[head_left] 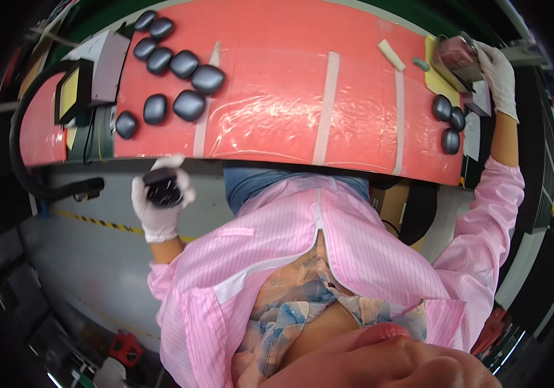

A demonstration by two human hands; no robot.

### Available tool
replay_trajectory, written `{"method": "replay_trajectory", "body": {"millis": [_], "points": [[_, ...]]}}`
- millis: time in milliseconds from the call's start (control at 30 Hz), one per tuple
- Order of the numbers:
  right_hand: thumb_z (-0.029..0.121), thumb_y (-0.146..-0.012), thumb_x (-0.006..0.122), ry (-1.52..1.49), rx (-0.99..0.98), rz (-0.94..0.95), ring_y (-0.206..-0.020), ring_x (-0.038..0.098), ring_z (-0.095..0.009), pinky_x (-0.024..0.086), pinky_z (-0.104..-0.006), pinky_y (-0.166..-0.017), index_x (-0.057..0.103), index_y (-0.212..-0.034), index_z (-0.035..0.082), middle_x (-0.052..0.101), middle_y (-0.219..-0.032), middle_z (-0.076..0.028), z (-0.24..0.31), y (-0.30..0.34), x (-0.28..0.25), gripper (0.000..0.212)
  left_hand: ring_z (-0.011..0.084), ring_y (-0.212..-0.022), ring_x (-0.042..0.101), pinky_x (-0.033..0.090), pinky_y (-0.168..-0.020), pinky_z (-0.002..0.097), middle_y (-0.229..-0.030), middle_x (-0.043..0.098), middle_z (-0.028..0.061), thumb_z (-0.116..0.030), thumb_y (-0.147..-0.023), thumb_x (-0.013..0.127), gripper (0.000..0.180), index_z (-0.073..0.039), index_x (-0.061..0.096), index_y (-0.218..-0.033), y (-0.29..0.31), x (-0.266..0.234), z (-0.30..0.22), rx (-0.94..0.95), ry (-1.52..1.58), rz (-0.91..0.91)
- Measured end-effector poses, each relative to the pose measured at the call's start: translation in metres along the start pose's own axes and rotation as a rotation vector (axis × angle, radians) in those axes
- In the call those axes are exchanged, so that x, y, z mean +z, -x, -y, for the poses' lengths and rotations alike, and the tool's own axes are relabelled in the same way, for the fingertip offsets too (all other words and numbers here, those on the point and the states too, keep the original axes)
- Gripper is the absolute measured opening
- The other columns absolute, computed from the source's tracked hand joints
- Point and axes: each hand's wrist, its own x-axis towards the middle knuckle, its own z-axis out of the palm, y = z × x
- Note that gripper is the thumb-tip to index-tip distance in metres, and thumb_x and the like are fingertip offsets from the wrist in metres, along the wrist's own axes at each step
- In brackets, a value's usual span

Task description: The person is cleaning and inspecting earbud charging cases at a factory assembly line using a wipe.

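In my left hand (164, 207), gloved in white, is a dark rounded plastic shell (164, 189), held off the table's front edge with the fingers wrapped round it. Its face toward me is black with small bright glints; finer detail is too small to tell. At the far right, my gloved right hand (498, 74) reaches forward with bent fingers against the side of a small metal box (456, 59) with a pinkish face. Part of those fingertips is hidden by the box. Beside the box are several glossy dark-grey rounded shells (450, 141) and a yellow pad (433, 68).
On the red table mat (270, 84) several more dark-grey rounded shells (189, 105) lie at the left. A grey box with a yellow-faced black frame (70, 94) stands left of them, near a thick black curved tube (19, 139). A beige strip (391, 55) and small green piece (421, 64) lie right.
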Motion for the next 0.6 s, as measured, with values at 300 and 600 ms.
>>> {"method": "replay_trajectory", "body": {"millis": [300,600], "points": [[0.026,-0.098,0.053,-0.251,0.038,-0.071,-0.110,0.061,-0.015,0.044,-0.0255,-0.097,0.058,-0.129,0.005,0.066,-0.117,-0.008,-0.025,0.017,-0.003,0.037,0.0314,-0.086,0.068,0.055,-0.067,0.0319,-0.100,0.068,0.0211,-0.062,-0.095,0.037,0.077,0.007,0.055,-0.122,-0.076,0.141,0.027,-0.116,0.315,0.057],[-0.004,-0.064,0.069,-0.785,-0.752,-0.085,-0.081,0.060,-0.024,0.048,-0.0342,-0.071,0.072,-0.096,0.008,0.061,-0.087,-0.006,0.294,0.158,0.001,0.034,0.0258,-0.087,0.067,0.057,-0.073,0.0361,-0.098,0.068,0.0158,-0.055,-0.097,0.037,0.066,0.005,0.062,-0.108,-0.077,0.178,0.043,-0.336,0.416,-0.026]]}}
